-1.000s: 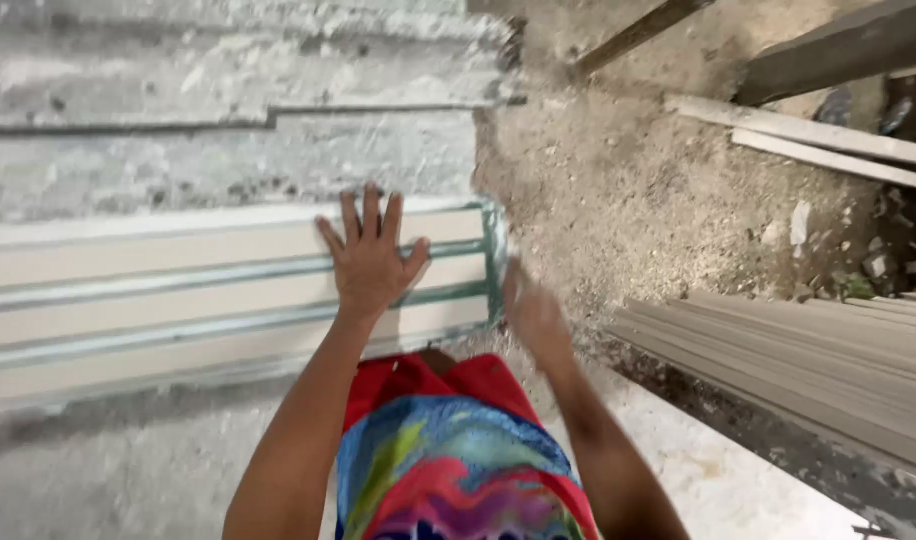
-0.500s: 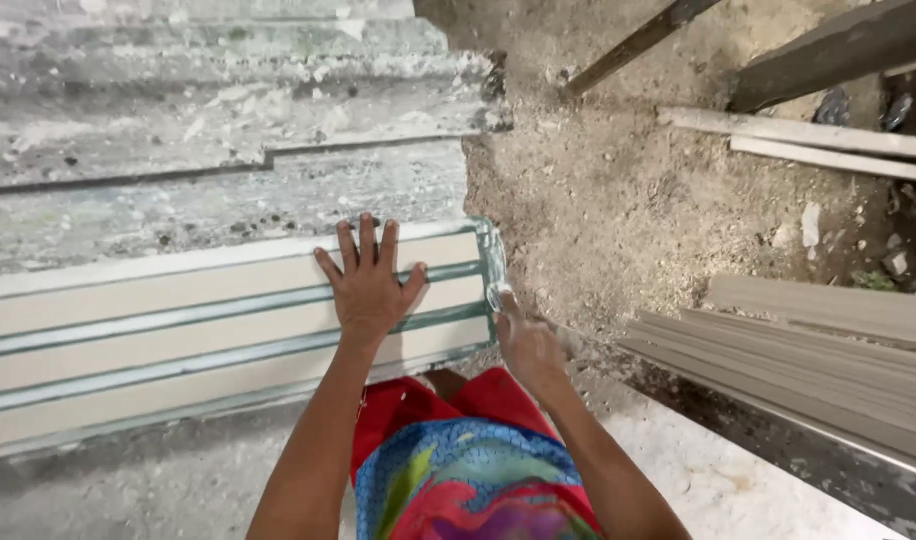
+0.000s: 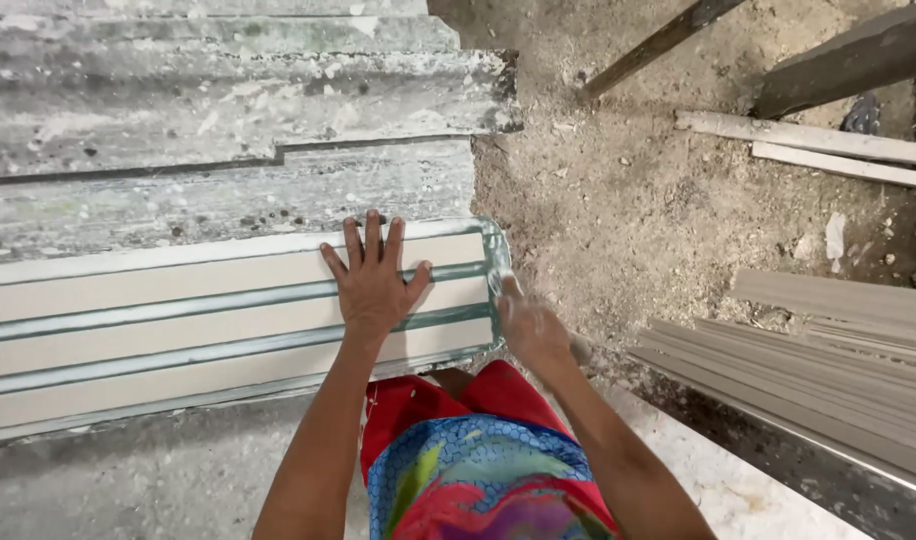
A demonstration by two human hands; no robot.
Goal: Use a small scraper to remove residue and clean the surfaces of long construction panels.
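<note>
My left hand [image 3: 373,280] lies flat, with the fingers spread, on the cream panel [image 3: 178,320] in the middle left of the frame. It grasps nothing; the palm only presses on the surface. The panel is long and has grey-green metal strips along it. It lies on a grey, stained work surface [image 3: 208,120] which fills the upper left.

My right hand [image 3: 533,325] is at the right end of the panel, near the lower centre of the frame, touching or just beside the end edge. The hand is blurred, so I cannot tell whether it is closed on something or open.

How far is the work: in my judgement the panel already lies flat and almost straight on the surface, and the hands are busy only at its end. If the end must be trimmed, wiped or aligned, this part seems not finished.

On the right half there is a dusty ground [image 3: 658,200]. A stack of grey boards [image 3: 818,370] lies at the lower right, and some wooden battens [image 3: 808,135] at the upper right. My red and coloured clothing [image 3: 478,470] shows at the bottom.
</note>
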